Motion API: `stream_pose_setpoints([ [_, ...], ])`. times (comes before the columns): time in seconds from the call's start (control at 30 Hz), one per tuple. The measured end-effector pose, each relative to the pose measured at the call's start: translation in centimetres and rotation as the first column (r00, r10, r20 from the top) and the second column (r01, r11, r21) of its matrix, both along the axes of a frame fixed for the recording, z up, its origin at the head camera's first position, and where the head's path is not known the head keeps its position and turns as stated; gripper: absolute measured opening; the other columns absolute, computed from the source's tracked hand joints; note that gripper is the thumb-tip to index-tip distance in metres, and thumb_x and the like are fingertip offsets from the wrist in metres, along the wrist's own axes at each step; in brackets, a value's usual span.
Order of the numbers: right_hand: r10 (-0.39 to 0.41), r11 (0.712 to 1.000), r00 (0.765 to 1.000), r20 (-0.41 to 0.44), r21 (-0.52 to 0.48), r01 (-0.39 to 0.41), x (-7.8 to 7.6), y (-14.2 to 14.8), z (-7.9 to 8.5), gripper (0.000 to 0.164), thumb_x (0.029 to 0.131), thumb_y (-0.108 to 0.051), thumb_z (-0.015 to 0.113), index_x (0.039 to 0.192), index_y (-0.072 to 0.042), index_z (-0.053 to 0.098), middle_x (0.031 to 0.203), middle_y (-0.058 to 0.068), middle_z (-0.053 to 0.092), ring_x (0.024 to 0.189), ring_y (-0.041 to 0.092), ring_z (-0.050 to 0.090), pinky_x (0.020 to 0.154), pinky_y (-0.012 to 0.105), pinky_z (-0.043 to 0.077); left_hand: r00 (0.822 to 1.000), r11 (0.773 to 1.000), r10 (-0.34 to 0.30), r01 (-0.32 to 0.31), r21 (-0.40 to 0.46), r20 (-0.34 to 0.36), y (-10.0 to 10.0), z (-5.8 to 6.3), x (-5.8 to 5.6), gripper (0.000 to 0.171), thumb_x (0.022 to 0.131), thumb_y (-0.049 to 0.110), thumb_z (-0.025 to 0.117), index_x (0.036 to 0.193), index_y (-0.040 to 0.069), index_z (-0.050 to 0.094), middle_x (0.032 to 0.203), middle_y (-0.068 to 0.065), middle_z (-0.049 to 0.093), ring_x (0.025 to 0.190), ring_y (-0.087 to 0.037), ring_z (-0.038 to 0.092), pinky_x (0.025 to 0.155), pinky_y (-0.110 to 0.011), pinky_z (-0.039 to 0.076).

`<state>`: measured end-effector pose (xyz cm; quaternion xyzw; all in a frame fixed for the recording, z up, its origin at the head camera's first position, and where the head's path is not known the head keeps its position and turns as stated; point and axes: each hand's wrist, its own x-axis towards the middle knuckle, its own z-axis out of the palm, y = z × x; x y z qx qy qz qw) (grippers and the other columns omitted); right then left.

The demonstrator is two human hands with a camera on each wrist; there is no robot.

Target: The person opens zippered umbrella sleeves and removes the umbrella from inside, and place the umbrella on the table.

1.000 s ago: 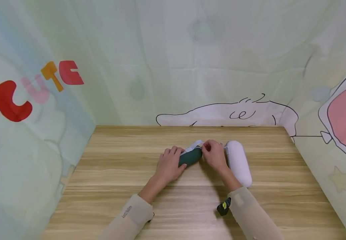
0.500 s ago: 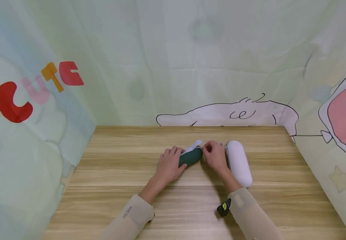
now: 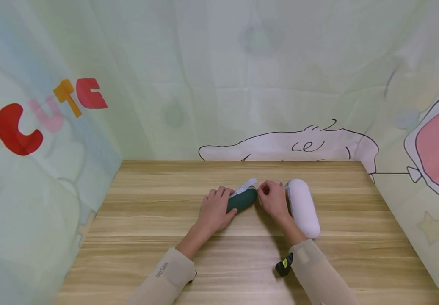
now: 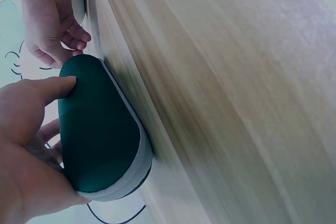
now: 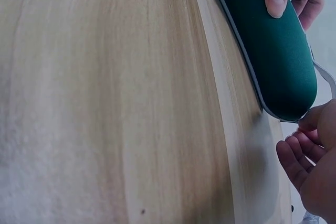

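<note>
A dark green oblong glasses case [image 3: 242, 200] with a grey rim lies on the table. My left hand [image 3: 215, 207] grips its near-left end, thumb along the green top in the left wrist view. At the other end, the thumb and forefinger of my right hand [image 3: 274, 198] pinch together right at the rim, on what looks like the zipper pull; the fingertips hide most of it. A pale strap [image 3: 247, 184] runs along the far side of the green case. Just right of my right hand lies a white oblong case [image 3: 305, 209] of similar shape.
The wood-grain table [image 3: 147, 220] reaches back to a printed cloth wall [image 3: 158, 106]. Cloth panels also rise at the left and right. A small black device with a yellow mark [image 3: 284, 263] sits at my right sleeve.
My right hand has shifted very slightly to the right at the end of the green glasses case. The left hand and both cases stay nearly as they were.
</note>
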<state>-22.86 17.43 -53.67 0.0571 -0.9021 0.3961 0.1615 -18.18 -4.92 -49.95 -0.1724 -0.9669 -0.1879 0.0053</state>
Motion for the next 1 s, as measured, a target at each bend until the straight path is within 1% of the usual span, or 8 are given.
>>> stream_pose_setpoints([
  [0.1, -0.008, 1.000, 1.000, -0.002, 0.011, 0.008, 0.04, -0.01, -0.05, 0.008, 0.092, -0.004, 0.075, 0.084, -0.003, 0.073, 0.076, 0.009, 0.069, 0.074, 0.026, 0.064, 0.095, 0.052, 0.050, 1.000, 1.000, 0.001, -0.001, -0.005, -0.001, 0.01, -0.05, -0.01, 0.054, 0.097, 0.036, 0.079, 0.143, 0.016, 0.057, 0.140, -0.008, 0.057, 0.126, -0.036, 0.052, 0.100, -0.052, 0.047],
  [0.2, -0.014, 1.000, 1.000, 0.001, 0.010, 0.014, 0.16, -0.02, -0.03, 0.008, 0.091, -0.003, 0.076, 0.084, -0.003, 0.073, 0.076, 0.008, 0.069, 0.074, 0.026, 0.064, 0.084, 0.048, 0.052, 1.000, 1.000, 0.002, -0.002, 0.000, -0.006, 0.00, -0.08, -0.02, 0.054, 0.097, 0.036, 0.079, 0.143, 0.016, 0.058, 0.139, -0.008, 0.058, 0.126, -0.035, 0.052, 0.100, -0.052, 0.046],
  [0.33, -0.023, 1.000, 1.000, 0.010, 0.007, 0.022, 0.32, -0.06, 0.06, 0.009, 0.091, -0.004, 0.077, 0.083, -0.003, 0.072, 0.076, 0.008, 0.068, 0.073, 0.025, 0.064, 0.076, 0.043, 0.053, 1.000, 1.000, 0.002, -0.002, 0.003, -0.009, 0.01, -0.11, -0.03, 0.054, 0.097, 0.036, 0.079, 0.142, 0.016, 0.058, 0.138, -0.008, 0.058, 0.125, -0.035, 0.053, 0.101, -0.052, 0.046],
  [0.6, -0.021, 0.999, 0.999, 0.050, 0.026, 0.020, 0.26, -0.06, -0.23, 0.010, 0.092, -0.004, 0.075, 0.083, -0.005, 0.071, 0.074, 0.006, 0.066, 0.072, 0.023, 0.062, 0.073, 0.041, 0.051, 1.000, 1.000, 0.002, -0.002, 0.005, 0.002, 0.00, -0.07, -0.03, 0.054, 0.098, 0.036, 0.078, 0.143, 0.016, 0.058, 0.139, -0.008, 0.058, 0.126, -0.035, 0.052, 0.101, -0.052, 0.046],
  [0.87, -0.020, 0.999, 0.996, 0.085, 0.041, 0.016, 0.24, 0.02, -0.28, 0.011, 0.092, -0.004, 0.074, 0.081, -0.006, 0.070, 0.073, 0.005, 0.065, 0.072, 0.023, 0.061, 0.073, 0.040, 0.051, 1.000, 1.000, 0.001, -0.001, -0.001, -0.004, 0.04, -0.03, -0.03, 0.054, 0.098, 0.037, 0.078, 0.143, 0.016, 0.058, 0.139, -0.008, 0.058, 0.126, -0.036, 0.053, 0.101, -0.052, 0.046],
  [1.0, -0.003, 0.999, 0.995, 0.098, 0.038, -0.001, 0.29, 0.06, -0.35, 0.012, 0.090, -0.002, 0.074, 0.080, -0.006, 0.070, 0.072, 0.005, 0.065, 0.071, 0.023, 0.061, 0.071, 0.039, 0.051, 1.000, 1.000, 0.008, -0.008, 0.005, 0.003, 0.11, -0.01, -0.01, 0.054, 0.098, 0.036, 0.079, 0.144, 0.016, 0.058, 0.139, -0.008, 0.058, 0.127, -0.036, 0.052, 0.102, -0.052, 0.046],
])
